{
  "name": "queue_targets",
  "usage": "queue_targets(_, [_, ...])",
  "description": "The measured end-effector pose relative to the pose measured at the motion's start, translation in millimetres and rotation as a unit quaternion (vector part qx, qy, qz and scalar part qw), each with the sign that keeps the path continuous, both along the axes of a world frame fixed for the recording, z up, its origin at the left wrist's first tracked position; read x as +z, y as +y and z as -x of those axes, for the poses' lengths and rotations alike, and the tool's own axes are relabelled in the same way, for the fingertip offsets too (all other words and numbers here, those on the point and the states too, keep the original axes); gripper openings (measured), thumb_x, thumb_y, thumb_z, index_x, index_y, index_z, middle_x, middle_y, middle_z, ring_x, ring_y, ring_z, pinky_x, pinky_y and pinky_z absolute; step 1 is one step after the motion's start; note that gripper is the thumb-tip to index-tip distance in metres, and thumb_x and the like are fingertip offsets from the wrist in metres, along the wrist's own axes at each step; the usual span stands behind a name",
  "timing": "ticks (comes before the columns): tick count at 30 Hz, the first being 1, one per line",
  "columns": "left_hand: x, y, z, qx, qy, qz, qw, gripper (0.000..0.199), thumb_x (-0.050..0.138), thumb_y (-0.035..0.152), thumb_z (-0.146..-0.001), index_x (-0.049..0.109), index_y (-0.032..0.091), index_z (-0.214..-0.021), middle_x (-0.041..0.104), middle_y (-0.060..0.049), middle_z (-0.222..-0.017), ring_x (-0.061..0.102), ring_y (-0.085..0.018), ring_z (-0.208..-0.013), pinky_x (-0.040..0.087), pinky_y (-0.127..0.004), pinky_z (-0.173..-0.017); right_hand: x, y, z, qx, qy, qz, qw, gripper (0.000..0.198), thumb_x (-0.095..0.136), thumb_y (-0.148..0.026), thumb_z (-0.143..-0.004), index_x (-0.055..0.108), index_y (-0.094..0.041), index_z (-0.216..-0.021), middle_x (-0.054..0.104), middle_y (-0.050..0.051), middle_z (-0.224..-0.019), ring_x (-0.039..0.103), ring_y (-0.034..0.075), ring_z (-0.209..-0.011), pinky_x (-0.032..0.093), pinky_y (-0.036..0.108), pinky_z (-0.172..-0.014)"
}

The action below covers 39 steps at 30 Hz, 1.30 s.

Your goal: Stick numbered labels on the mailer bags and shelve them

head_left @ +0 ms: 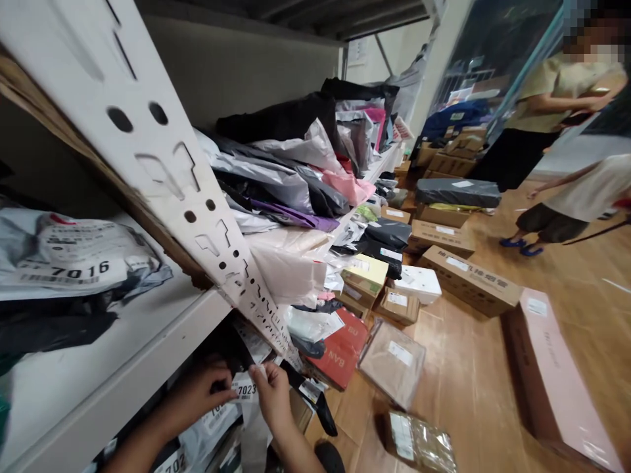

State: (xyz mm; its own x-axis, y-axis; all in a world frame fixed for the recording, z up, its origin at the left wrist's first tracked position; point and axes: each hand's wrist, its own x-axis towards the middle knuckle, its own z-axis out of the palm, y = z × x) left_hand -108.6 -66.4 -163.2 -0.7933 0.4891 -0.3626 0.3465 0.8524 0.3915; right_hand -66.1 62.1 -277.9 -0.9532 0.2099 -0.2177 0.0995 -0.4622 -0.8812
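Note:
Low in front of the metal shelf, my left hand [213,386] pinches the left side of a white label [246,390] printed 7023. The fingers of my right hand [273,394] are closed on the label's upper right edge. Directly below hangs a pale grey strip or bag [254,437]; whether the label is stuck to it I cannot tell. Grey mailing bags [211,424] with numbered labels lie beneath my left arm. A black bag [323,410] with a white label lies to the right of my right hand.
A perforated white shelf post [182,177] slants down above my hands. Mailing bags [280,177] fill the shelf behind it; a bag labelled 7016 [79,256] lies left. Cardboard boxes [468,279] and a long pink box [557,374] line the floor. Two people stand at right.

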Motion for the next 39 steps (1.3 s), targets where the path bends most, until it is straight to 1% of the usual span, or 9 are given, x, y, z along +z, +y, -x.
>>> queue_targets(5, [-8.1,-4,-1,0.059,-0.016,-0.068,0.996,0.026,0.052,0.043,-0.079,0.061,0.022,-0.091,0.062,-0.002,-0.085,0.057,-0.019,-0.086,0.042,-0.031,-0.08,1,-10,4,-0.027,-0.033,-0.057,0.997,0.057,0.056,-0.068,-0.064,0.026,-0.023,-0.044,0.021,-0.007,-0.048,0.019,0.01,-0.05,0.015,0.028,-0.049])
queue_targets(7, [-12.2,-6,1,0.073,-0.015,-0.059,0.995,0.024,0.054,0.042,-0.077,0.059,0.022,-0.09,0.063,-0.001,-0.085,0.058,-0.02,-0.085,0.043,-0.031,-0.079,6,-12,4,-0.028,-0.037,-0.058,0.997,0.058,0.057,-0.068,-0.063,0.026,-0.024,-0.042,0.02,-0.007,-0.046,0.02,0.01,-0.049,0.016,0.028,-0.049])
queue_targets(10, [-20.5,-10,2,0.056,0.013,-0.032,0.998,0.022,0.045,0.038,-0.082,0.059,0.022,-0.079,0.065,-0.003,-0.086,0.059,-0.021,-0.086,0.045,-0.033,-0.08,13,-8,1,0.002,-0.014,-0.013,1.0,0.042,0.072,-0.056,-0.055,0.05,-0.019,-0.051,0.043,-0.004,-0.051,0.036,0.012,-0.053,0.029,0.027,-0.052])
queue_targets(14, [-33.8,-18,-4,0.018,0.125,0.017,0.992,0.033,0.037,0.041,-0.087,0.063,0.022,-0.097,0.067,-0.009,-0.102,0.06,-0.025,-0.1,0.047,-0.04,-0.089,14,0,-2,0.036,0.002,0.046,0.998,0.026,0.077,-0.039,-0.056,0.068,-0.018,-0.07,0.064,0.002,-0.066,0.053,0.017,-0.065,0.04,0.029,-0.065])
queue_targets(19, [-48.5,-33,-13,-0.12,0.335,0.11,0.928,0.038,0.046,0.049,-0.084,0.065,0.025,-0.108,0.067,-0.011,-0.112,0.06,-0.032,-0.107,0.053,-0.047,-0.083,4,-3,3,0.003,-0.019,0.078,0.997,0.03,0.07,-0.045,-0.06,0.058,-0.018,-0.059,0.054,-0.002,-0.055,0.043,0.013,-0.055,0.036,0.027,-0.058])
queue_targets(25, [-57.5,-44,-12,-0.126,0.355,0.113,0.919,0.041,0.049,0.054,-0.082,0.066,0.025,-0.107,0.069,-0.007,-0.11,0.063,-0.027,-0.102,0.055,-0.038,-0.08,0,-15,8,0.009,-0.033,0.039,0.999,0.039,0.067,-0.048,-0.058,0.04,-0.021,-0.05,0.038,-0.006,-0.049,0.029,0.01,-0.05,0.026,0.025,-0.051])
queue_targets(28, [-60.0,-44,-11,-0.16,0.4,0.101,0.897,0.036,0.047,0.049,-0.086,0.066,0.025,-0.105,0.071,-0.003,-0.106,0.064,-0.024,-0.099,0.054,-0.036,-0.08,-1,-21,9,-0.001,-0.045,0.028,0.999,0.042,0.068,-0.048,-0.056,0.037,-0.022,-0.048,0.035,-0.007,-0.047,0.026,0.009,-0.05,0.024,0.025,-0.05])
queue_targets(33, [-49.5,-39,-9,-0.219,0.482,0.052,0.847,0.029,0.038,0.033,-0.091,0.063,0.028,-0.105,0.072,0.001,-0.097,0.063,-0.021,-0.094,0.048,-0.032,-0.079,-1,-19,5,0.0,-0.064,0.046,0.997,0.036,0.072,-0.048,-0.052,0.054,-0.017,-0.051,0.045,-0.003,-0.049,0.035,0.011,-0.05,0.03,0.025,-0.052])
queue_targets(39, [-44.5,-40,-8,-0.278,0.526,0.051,0.802,0.03,0.033,0.015,-0.089,0.06,0.024,-0.098,0.071,0.003,-0.096,0.062,-0.018,-0.093,0.042,-0.031,-0.086,-10,-16,-7,0.019,-0.014,0.064,0.998,0.038,0.068,-0.053,-0.066,0.07,-0.016,-0.075,0.067,0.005,-0.071,0.055,0.018,-0.067,0.042,0.03,-0.067])
